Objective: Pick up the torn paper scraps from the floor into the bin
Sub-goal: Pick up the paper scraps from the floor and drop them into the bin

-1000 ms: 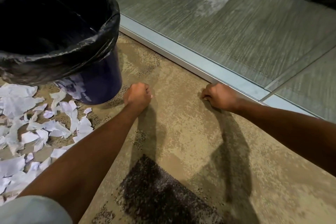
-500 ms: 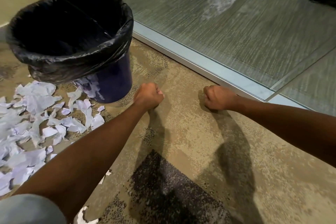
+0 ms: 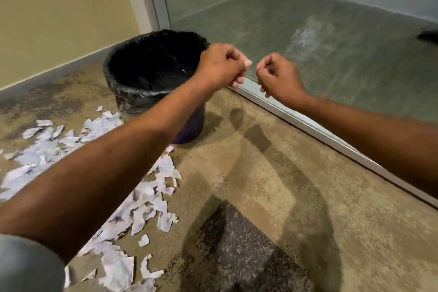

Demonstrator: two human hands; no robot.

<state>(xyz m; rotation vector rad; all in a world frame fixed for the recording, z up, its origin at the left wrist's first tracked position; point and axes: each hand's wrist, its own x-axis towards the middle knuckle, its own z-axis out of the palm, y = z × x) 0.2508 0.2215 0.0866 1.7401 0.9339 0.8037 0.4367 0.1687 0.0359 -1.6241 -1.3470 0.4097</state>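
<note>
The left hand (image 3: 222,66) and right hand (image 3: 277,73) are hovering curled into fists by the black-lined bin (image 3: 142,99), with no paper showing in either. The torn paper scraps (image 3: 147,192) are lying strewn on the carpet (image 3: 260,173) left of the bin. Judging from this, a forearm sweeping across is risking tipping the bin, and thin scraps may be slipping from a loose pinch.
</note>
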